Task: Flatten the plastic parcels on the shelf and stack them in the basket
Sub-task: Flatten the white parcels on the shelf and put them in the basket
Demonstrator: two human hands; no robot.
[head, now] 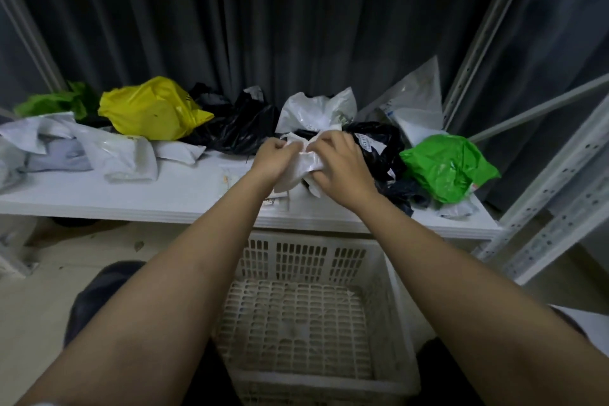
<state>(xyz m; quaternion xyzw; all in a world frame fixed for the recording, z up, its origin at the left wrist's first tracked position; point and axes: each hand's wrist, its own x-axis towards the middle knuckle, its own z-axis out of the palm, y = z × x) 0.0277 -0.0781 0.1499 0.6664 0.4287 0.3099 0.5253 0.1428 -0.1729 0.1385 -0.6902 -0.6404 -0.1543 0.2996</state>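
Head view: both hands, left (273,160) and right (342,168), grip a crumpled white parcel (304,161) over the shelf (131,198), black parcels (379,145) and a green parcel (445,165) crowding beside.

Parcels (155,109) lie strewn along the shelf (131,194), from its left end to its right, with a curtain (230,26) behind them. Both hands, left hand (273,158) and right hand (342,171), meet on one parcel (304,166) above the shelf's front middle. The basket (395,323) stands on the floor before the shelf, beneath the forearms.
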